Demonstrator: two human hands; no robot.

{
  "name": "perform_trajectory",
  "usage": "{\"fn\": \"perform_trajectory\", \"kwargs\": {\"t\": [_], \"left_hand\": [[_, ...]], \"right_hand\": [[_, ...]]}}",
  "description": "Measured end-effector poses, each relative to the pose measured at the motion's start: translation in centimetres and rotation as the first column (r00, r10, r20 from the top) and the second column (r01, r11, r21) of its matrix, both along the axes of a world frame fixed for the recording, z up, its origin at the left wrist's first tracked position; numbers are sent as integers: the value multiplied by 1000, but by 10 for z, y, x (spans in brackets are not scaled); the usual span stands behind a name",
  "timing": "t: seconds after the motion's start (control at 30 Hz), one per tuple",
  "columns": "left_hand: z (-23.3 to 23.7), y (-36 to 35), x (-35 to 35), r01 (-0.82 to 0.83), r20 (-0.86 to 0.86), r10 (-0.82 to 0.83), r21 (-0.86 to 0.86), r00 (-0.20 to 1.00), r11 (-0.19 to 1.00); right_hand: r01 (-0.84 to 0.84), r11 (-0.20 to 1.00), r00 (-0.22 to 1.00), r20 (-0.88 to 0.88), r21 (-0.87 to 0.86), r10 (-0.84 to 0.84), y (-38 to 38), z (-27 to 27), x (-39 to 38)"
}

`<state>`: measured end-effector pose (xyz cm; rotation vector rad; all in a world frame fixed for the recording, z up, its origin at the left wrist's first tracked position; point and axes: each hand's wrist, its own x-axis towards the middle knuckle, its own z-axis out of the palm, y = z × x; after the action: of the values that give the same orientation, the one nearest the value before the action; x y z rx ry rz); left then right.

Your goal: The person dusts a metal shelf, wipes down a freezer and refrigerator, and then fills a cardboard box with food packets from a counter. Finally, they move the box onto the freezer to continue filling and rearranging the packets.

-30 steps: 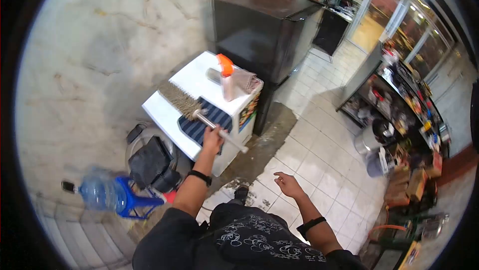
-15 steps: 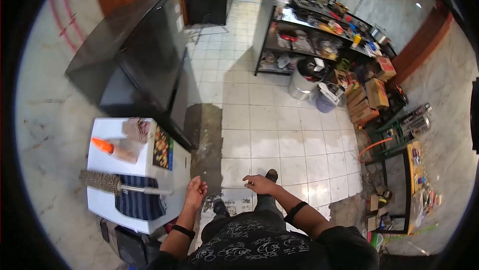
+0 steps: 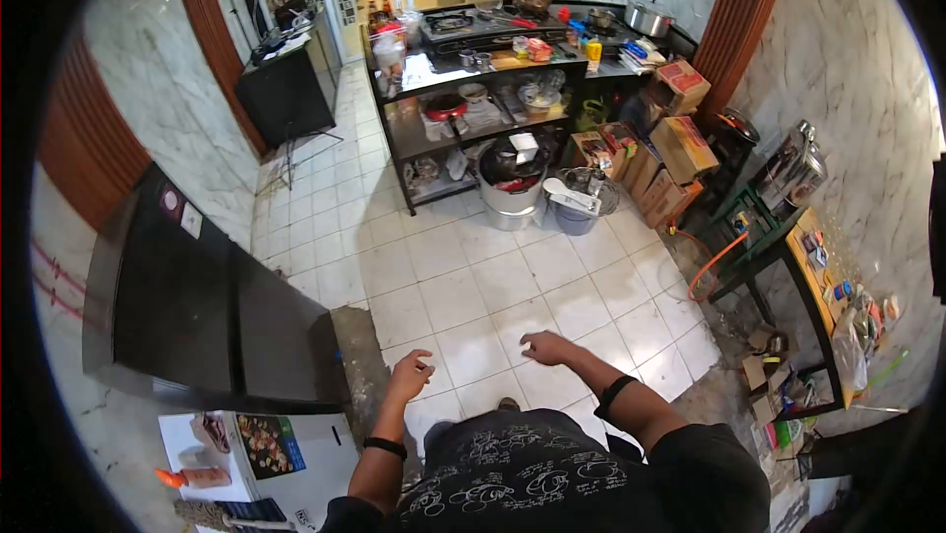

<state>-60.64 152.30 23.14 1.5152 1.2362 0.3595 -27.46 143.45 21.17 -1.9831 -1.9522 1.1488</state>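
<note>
My left hand hangs over the tiled floor in front of me, its fingers loosely bent and apart, with nothing visible in it. My right hand is held out at a similar height, fingers slightly curled, also without anything visible in it. Neither one touches an object. Nearest to my left hand stands a white chest-like appliance with a food picture on its side. On its top lie an orange-capped bottle, a folded cloth and a duster, partly cut off at the view's edge.
A black refrigerator stands on the left. Ahead is a black shelved counter with a stove, pans and packets. A large metal pot, a grey bucket and cardboard boxes stand beside it. A wooden-topped table lines the right wall.
My view has turned left-to-right and tilted up, so the counter appears nearer and the white appliance has slid to the bottom left. Both hands stay raised and free.
</note>
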Motion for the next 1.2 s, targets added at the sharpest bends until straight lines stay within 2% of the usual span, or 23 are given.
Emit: {"fn": "perform_trajectory", "kwargs": {"t": [0.07,0.1,0.13,0.2,0.23,0.33,0.37,0.43,0.47,0.53,0.6,0.63,0.73,0.77,0.8,0.83,0.87,0.93,1.0,1.07,1.1,1.13,1.2], "left_hand": [[8,22,57,181,-37,-181,-16,983,983],[12,32,82,264,2,-264,0,965,965],[14,43,111,277,22,-277,16,961,961],[16,63,165,433,14,-435,-130,900,892],[8,73,188,540,-11,-542,-72,840,839],[1,103,272,793,-276,-754,61,597,606],[-5,116,302,806,-276,-766,58,580,589],[-21,137,365,905,-262,-875,-17,407,426],[-26,143,394,914,-253,-888,-33,385,405],[-23,161,457,948,-305,-899,54,314,313],[-9,179,525,957,-254,-923,49,288,285],[-2,189,561,964,-231,-936,57,265,259],[7,198,624,983,-200,-963,17,183,183],[11,204,648,993,-314,-945,101,97,68],[15,208,672,983,-426,-905,175,26,-54],[17,210,694,983,-358,-933,179,33,-34],[25,211,713,984,-367,-930,173,26,-41],[41,214,750,997,-217,-973,3,82,83],[30,222,778,995,-221,-971,-15,90,96],[10,231,800,993,-342,-932,13,118,120],[4,234,810,988,-386,-910,22,150,153],[0,236,818,986,-384,-910,-1,154,167],[14,241,845,946,-335,-901,-73,276,317]], "right_hand": [[114,993,994,-4,30,-114,10,19,49],[149,987,987,-74,60,-144,14,26,69],[178,982,980,-99,61,-171,19,34,89],[243,962,967,-109,128,-230,24,29,129],[302,946,951,-108,118,-291,24,25,148],[443,896,893,-108,35,-437,14,8,202],[458,889,887,-73,22,-455,10,0,218],[492,871,870,-33,-2,-492,-5,-17,253],[543,839,839,-22,-37,-544,-16,-21,268],[607,791,793,-10,-72,-609,-24,-22,297],[650,747,755,8,-141,-655,-27,-19,333],[705,690,688,-79,-162,-722,-27,-22,353],[791,612,611,36,17,-791,-15,-15,406],[833,553,554,25,-29,-832,-4,-1,423],[869,484,479,-67,-105,-875,3,-2,441],[857,506,500,-81,-96,-862,10,-5,462],[842,532,524,-96,-90,-846,17,-9,483],[801,592,582,-120,-87,-805,35,0,525],[741,672,668,-100,-11,-738,48,-24,578],[691,715,712,-74,-109,-699,68,-21,630],[638,763,767,-5,-98,-642,80,-29,654],[651,753,755,-26,-96,-655,87,-34,681],[583,802,798,-93,-135,-596,107,-28,735]]}}
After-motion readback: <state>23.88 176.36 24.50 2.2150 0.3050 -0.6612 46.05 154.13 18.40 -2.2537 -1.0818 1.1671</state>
